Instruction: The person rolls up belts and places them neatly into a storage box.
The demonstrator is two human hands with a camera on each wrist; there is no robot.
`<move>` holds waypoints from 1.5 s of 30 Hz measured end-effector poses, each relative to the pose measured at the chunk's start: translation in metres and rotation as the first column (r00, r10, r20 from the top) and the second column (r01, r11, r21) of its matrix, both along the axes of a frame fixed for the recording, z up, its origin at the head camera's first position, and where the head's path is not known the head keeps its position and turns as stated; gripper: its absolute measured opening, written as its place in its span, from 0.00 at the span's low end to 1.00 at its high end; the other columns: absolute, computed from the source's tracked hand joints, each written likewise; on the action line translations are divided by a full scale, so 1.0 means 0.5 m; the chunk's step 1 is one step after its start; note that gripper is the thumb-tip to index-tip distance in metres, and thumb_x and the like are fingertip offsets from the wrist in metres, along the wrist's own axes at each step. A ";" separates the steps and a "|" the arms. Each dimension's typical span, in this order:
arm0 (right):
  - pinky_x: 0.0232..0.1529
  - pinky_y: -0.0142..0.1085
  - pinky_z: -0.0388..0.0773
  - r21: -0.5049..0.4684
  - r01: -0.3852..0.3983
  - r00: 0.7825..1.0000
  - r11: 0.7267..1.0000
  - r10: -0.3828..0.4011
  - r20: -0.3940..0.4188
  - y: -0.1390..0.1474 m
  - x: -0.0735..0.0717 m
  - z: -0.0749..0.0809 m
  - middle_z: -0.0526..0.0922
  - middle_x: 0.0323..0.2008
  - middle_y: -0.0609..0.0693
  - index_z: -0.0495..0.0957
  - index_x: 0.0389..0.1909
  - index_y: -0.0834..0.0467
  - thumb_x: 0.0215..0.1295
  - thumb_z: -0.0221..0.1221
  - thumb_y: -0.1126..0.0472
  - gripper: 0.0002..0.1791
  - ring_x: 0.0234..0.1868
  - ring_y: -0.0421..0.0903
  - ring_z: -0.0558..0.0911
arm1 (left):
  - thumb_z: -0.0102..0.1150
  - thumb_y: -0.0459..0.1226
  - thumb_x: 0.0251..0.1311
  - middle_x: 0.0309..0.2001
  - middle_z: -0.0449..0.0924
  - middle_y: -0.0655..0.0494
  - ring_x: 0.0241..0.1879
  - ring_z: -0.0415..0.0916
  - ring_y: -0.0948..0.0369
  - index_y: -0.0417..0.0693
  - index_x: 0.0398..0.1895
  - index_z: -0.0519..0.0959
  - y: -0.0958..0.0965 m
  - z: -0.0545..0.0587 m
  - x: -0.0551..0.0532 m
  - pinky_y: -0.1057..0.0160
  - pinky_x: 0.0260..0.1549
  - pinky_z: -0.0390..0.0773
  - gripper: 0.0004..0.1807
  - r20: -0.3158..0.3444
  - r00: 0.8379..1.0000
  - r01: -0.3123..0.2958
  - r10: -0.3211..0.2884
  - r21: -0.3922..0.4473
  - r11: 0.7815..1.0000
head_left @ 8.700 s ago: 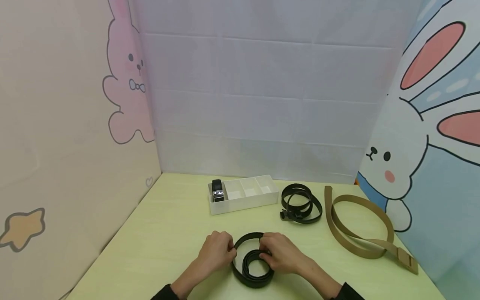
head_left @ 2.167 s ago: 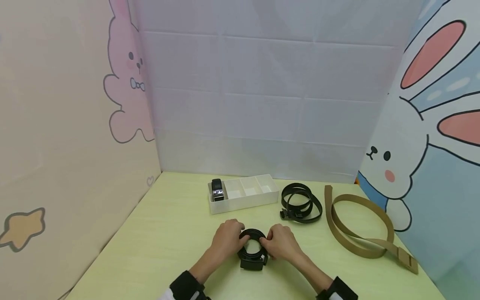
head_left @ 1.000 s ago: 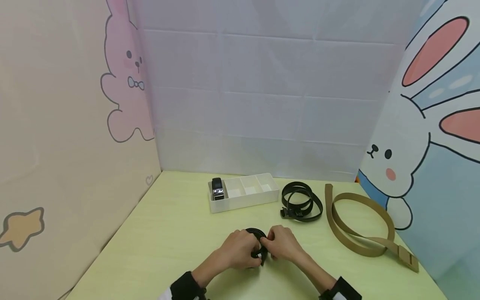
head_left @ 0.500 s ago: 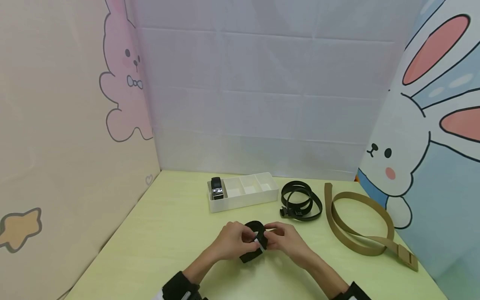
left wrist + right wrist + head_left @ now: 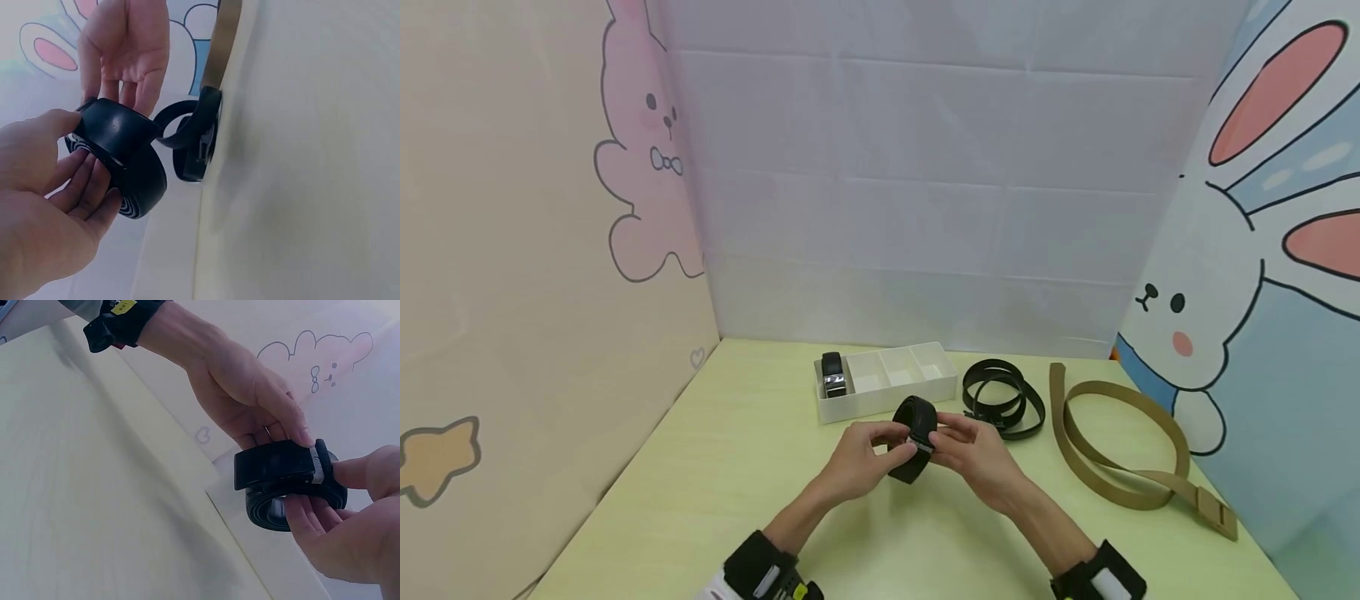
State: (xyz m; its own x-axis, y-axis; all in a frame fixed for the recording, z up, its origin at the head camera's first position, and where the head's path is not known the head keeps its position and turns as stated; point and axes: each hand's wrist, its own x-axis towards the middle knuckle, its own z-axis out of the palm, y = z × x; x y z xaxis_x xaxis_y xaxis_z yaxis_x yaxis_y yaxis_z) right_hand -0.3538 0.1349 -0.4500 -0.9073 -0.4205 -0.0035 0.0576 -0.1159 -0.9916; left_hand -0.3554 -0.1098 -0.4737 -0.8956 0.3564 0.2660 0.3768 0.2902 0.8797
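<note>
A black belt (image 5: 917,410), wound into a tight roll, is held up above the table between both hands. My left hand (image 5: 859,460) grips its left side, thumb near the flat buckle plate and fingers inside the coil, as the left wrist view shows. The right hand (image 5: 981,461) pinches the opposite side; in the right wrist view its thumb lies by the silvery strip next to the buckle (image 5: 275,465) and its fingers reach into the roll. The buckle end faces the person, and the coil is tilted.
Behind the hands stands a white divided tray (image 5: 887,407), with a rolled black belt (image 5: 833,375) in its leftmost compartment. To its right lies a loosely coiled black belt (image 5: 997,412). Farther right is a looped tan belt (image 5: 1120,498). Walls border the table (image 5: 715,500).
Earlier, the belt was a looser coil on the table; it became a tight roll with its buckle outside. Both hands have since lifted it and moved it forward towards the tray.
</note>
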 end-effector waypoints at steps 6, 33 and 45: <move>0.67 0.33 0.86 0.149 -0.001 0.987 0.989 0.025 -0.158 -0.017 -0.047 0.041 0.83 0.71 0.69 0.59 0.88 0.68 0.84 0.62 0.68 0.38 0.64 0.42 0.89 | 0.67 0.45 0.82 0.62 0.92 0.48 0.66 0.89 0.46 0.47 0.66 0.88 -0.021 0.036 -0.041 0.44 0.66 0.87 0.18 -0.028 1.000 0.011 -0.010 0.007 1.000; 0.72 0.51 0.85 0.478 0.280 0.783 0.832 0.089 -0.615 -0.163 -0.268 0.090 0.86 0.64 0.68 0.67 0.84 0.66 0.76 0.67 0.75 0.39 0.66 0.65 0.88 | 0.66 0.29 0.78 0.56 0.91 0.37 0.58 0.90 0.43 0.35 0.81 0.73 -0.051 0.073 -0.225 0.46 0.62 0.89 0.31 -0.293 0.915 -0.302 0.276 -0.047 0.952; 0.67 0.52 0.88 0.443 0.390 0.745 0.807 0.007 -0.667 -0.198 -0.293 0.021 0.90 0.61 0.67 0.68 0.84 0.66 0.72 0.70 0.76 0.41 0.63 0.63 0.92 | 0.68 0.32 0.78 0.56 0.93 0.38 0.53 0.93 0.43 0.39 0.84 0.70 -0.042 -0.046 -0.293 0.46 0.51 0.92 0.35 -0.384 0.821 -0.487 0.422 -0.086 0.869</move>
